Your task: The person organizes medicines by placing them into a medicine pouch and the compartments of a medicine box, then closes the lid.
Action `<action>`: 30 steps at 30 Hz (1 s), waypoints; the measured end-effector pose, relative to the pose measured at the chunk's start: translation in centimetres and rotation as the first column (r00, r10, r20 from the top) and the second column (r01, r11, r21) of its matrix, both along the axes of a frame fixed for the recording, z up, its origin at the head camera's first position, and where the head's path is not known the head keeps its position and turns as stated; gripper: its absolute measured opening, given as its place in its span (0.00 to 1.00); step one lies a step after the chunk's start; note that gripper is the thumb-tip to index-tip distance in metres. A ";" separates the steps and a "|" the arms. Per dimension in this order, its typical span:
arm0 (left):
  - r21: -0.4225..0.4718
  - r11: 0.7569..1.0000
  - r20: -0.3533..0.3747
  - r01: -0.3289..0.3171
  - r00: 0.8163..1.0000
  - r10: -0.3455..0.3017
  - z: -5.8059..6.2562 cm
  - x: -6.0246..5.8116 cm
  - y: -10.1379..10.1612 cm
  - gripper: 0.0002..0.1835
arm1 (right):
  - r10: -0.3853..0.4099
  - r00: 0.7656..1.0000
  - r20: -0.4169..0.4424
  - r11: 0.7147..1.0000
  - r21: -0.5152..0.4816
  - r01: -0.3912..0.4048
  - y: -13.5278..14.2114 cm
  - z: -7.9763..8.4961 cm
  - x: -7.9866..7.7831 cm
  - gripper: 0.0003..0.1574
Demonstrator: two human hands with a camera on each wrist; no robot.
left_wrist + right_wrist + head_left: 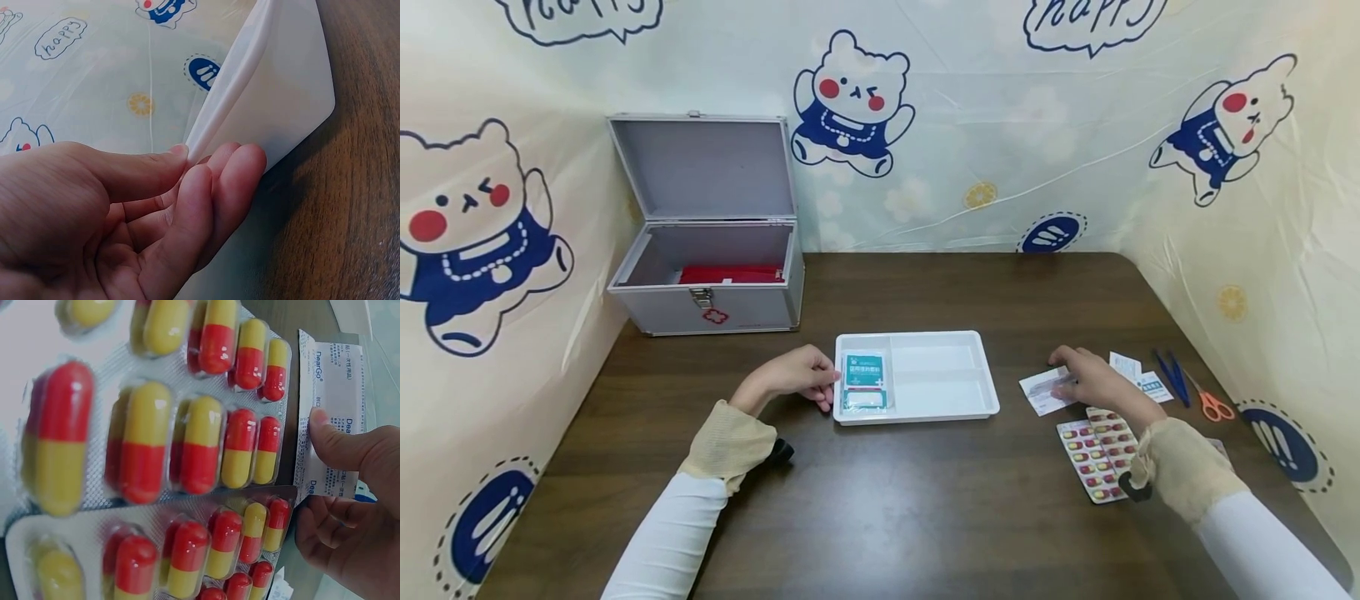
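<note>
In the head view, my left hand (801, 379) is at the left end of a white compartmented tray (936, 398). The left wrist view shows its thumb and fingers pinching the tray's rim (234, 75). A green-and-white packet (865, 372) lies in the tray's left compartment. Over on the right, my right hand (1097, 382) holds a white printed adhesive bandage packet (1041, 393), thumb on top and the other fingers partly hidden behind it. Two blister packs of red-and-yellow capsules (203, 437) lie close by, partly covered by the right forearm in the head view.
Beyond the right hand lie small white packets (1153, 386), blue tweezers (1177, 382) and orange-handled scissors (1216, 407). A grey metal case (730, 312) stands at the back left, lid raised, with something red (730, 274) inside. Patterned cloth (955, 150) hangs behind the table.
</note>
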State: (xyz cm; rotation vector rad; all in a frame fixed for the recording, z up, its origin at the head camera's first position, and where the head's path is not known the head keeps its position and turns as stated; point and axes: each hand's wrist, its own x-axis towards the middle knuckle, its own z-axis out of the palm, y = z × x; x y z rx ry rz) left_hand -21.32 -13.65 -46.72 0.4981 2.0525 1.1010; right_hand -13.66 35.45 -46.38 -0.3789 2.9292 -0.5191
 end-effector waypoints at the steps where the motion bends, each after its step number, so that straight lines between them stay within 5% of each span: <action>1: -0.001 1.000 -0.001 0.001 1.000 -0.001 0.0 0.0 0.0 0.12 | -0.002 1.000 0.008 1.000 0.008 0.002 0.0 0.0 0.0 0.28; 14: -0.002 1.000 0.003 0.005 1.000 -0.005 -0.3 0.0 0.0 0.13 | 0.014 0.999 -0.052 0.996 0.093 -0.009 -0.2 0.5 -0.4 0.09; 30: -0.010 1.000 -0.004 0.007 1.000 -0.007 0.0 0.0 -0.1 0.12 | -0.037 0.997 -0.070 0.998 -0.061 0.032 -2.2 4.2 0.4 0.07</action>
